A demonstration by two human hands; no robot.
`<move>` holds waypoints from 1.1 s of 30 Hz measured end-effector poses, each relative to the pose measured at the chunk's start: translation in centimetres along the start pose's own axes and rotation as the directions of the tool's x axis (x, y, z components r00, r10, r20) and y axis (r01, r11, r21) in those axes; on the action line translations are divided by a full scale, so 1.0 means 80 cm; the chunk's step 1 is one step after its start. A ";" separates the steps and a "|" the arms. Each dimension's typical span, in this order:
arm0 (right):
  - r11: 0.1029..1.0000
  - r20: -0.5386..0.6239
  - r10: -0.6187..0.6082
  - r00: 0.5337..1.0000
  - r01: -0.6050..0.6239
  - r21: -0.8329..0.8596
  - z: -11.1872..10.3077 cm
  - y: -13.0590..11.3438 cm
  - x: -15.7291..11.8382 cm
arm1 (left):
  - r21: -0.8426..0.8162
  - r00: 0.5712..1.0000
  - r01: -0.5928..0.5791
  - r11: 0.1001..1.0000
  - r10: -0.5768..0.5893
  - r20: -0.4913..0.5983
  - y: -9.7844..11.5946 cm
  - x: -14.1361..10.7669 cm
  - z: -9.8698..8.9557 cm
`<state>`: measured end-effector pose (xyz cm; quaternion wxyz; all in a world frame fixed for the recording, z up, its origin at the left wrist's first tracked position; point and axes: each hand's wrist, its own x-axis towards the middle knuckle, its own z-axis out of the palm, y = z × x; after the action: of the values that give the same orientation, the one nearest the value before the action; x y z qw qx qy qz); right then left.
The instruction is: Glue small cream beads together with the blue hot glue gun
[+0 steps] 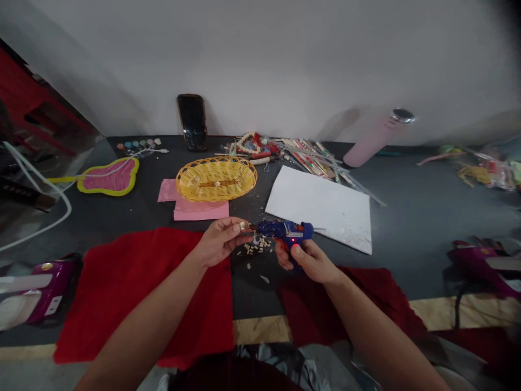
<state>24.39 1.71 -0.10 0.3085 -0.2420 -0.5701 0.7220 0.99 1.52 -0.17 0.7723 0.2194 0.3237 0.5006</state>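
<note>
My right hand (307,260) is wrapped round the grip of a blue hot glue gun (280,229), whose small red light is lit. A clear glue stick pokes out of its back end. The gun's nozzle points left, toward my left hand (223,239). Between the thumb and fingers of that hand is a small whitish piece (243,224), right at the nozzle tip; its exact kind is too small to make out. Below the nozzle, several small cream-coloured bits (254,247) lie scattered on the dark tabletop.
A yellow woven basket (191,187) rests partly on pink sheets (199,210). Right of it lies a white board (321,198). A phone (192,122) and a pink bottle (376,138) stand by the wall. Red cloths (150,282) cover the front edge; sticks (305,157) lie behind.
</note>
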 end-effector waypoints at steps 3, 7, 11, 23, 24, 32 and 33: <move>1.000 -0.007 -0.003 1.000 0.003 -0.012 -0.001 0.000 -0.001 | 0.003 1.000 -0.002 1.000 0.002 -0.004 -0.001 0.000 -0.002; 1.000 0.001 0.007 1.000 -0.007 -0.018 -0.002 0.001 -0.001 | 0.006 1.000 -0.010 1.000 0.010 0.000 -0.002 0.001 -0.004; 0.999 0.016 0.002 1.000 -0.001 -0.041 -0.001 0.001 -0.001 | 0.006 1.000 -0.011 1.000 0.011 -0.017 0.001 0.000 0.000; 0.998 0.024 0.022 0.999 -0.021 -0.053 -0.001 -0.003 -0.001 | 0.033 0.999 -0.033 0.999 0.034 -0.031 0.001 0.001 0.002; 0.999 0.013 0.026 1.000 -0.026 -0.028 -0.001 -0.003 -0.001 | 0.033 0.999 -0.035 0.999 0.037 -0.035 0.001 0.001 0.002; 0.989 -0.305 0.046 0.951 0.000 0.148 -0.038 -0.014 0.000 | -0.025 0.996 -0.094 0.995 0.093 -0.015 0.007 0.002 -0.007; 0.989 -0.367 0.041 0.929 0.014 0.146 -0.046 -0.020 0.002 | -0.037 0.996 -0.095 0.995 0.095 -0.001 0.008 0.002 -0.008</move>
<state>27.16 4.53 0.63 0.4220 -0.3539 -0.4458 0.7057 0.21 1.91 -0.25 0.7518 0.2202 0.3033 0.5425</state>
